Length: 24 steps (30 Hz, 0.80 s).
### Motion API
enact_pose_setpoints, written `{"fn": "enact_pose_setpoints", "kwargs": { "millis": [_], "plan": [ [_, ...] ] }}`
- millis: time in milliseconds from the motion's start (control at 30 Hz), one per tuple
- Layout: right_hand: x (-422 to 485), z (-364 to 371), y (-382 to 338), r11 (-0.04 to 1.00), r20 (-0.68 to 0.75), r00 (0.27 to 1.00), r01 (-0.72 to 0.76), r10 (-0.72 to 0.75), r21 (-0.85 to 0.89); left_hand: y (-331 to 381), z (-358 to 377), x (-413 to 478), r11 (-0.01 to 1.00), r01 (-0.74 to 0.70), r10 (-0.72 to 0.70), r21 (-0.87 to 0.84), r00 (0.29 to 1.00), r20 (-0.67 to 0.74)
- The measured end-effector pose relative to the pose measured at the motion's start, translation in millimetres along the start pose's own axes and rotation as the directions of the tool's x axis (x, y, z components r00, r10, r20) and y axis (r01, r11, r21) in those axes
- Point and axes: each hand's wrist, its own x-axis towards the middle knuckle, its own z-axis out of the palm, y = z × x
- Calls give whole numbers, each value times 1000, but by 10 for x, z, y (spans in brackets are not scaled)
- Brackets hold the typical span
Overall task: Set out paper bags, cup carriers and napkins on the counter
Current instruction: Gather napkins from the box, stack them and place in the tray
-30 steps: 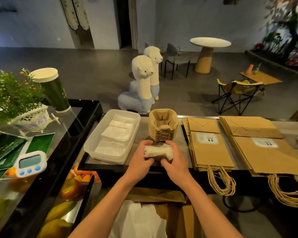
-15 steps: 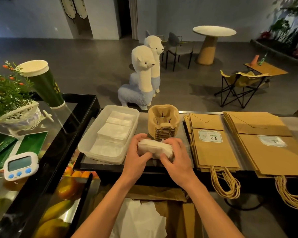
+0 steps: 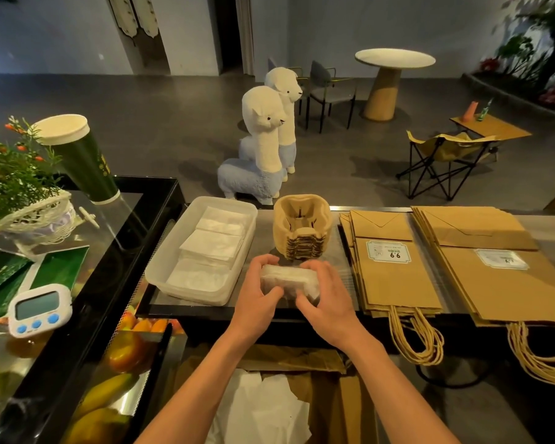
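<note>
Left hand (image 3: 257, 294), right hand (image 3: 329, 304) shifted grip, clasping napkin pack (image 3: 287, 277); bag label (image 3: 388, 251) "9.9".

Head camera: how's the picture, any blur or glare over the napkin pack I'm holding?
Head view: dim, warm light; the napkin pack, gripped by the left hand and right hand, looks slightly soft, no glare on it; head view also shows reflections on the glass case at left, smeared plants top right.

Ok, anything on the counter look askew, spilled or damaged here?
Nothing stands out. Napkins lie in the plastic tray, cup carriers are nested, paper bag piles lie flat; left hand and right hand grip a wrapped napkin pack.
</note>
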Motion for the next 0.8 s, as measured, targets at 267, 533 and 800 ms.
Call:
{"fn": "enact_pose_setpoints", "kwargs": {
  "millis": [267, 533, 800],
  "plan": [
    [-22, 24, -9, 994, 68, 992, -105, 103, 31, 8, 32, 5, 998, 36, -34, -52, 999, 43],
    [-48, 20, 3, 986, -35, 988, -150, 153, 73, 30, 10, -27, 999, 22, -22, 49, 1000, -11],
    [-27, -88, -224, 992, -185, 983, 2, 21, 128, 268, -54, -98, 992, -126, 122, -27, 983, -137]
  ]
}}
